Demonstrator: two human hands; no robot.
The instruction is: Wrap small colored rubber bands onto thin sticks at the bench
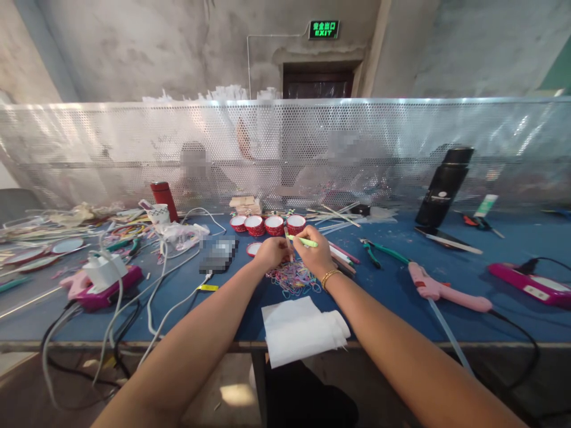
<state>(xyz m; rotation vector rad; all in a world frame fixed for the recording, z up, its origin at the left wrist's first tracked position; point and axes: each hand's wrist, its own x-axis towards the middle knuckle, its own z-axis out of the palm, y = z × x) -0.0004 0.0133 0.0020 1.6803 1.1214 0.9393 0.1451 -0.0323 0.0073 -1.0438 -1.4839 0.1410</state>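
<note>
My left hand (273, 253) is closed on a thin, light-brown stick (289, 248), held upright above the table. In my right hand (317, 255) is a light green marker pen (307, 242), gripped like a writing tool, its tip at the stick. Under both hands lies a pile of small colourful loops (294, 278). A small red drum-like piece with a white top (253, 249) sits just left of my left hand. Several similar red pieces (273, 224) stand in a row behind my hands. Marker pens (342, 254) lie right of my right hand, partly hidden by it.
A folded white cloth or tissue (303, 330) hangs over the table's front edge. To the right are teal pliers (386, 252), a pink glue gun (446, 289) and a black flask (444, 187). Cables, a purple power strip (111, 289) and a phone-like device (218, 254) lie left.
</note>
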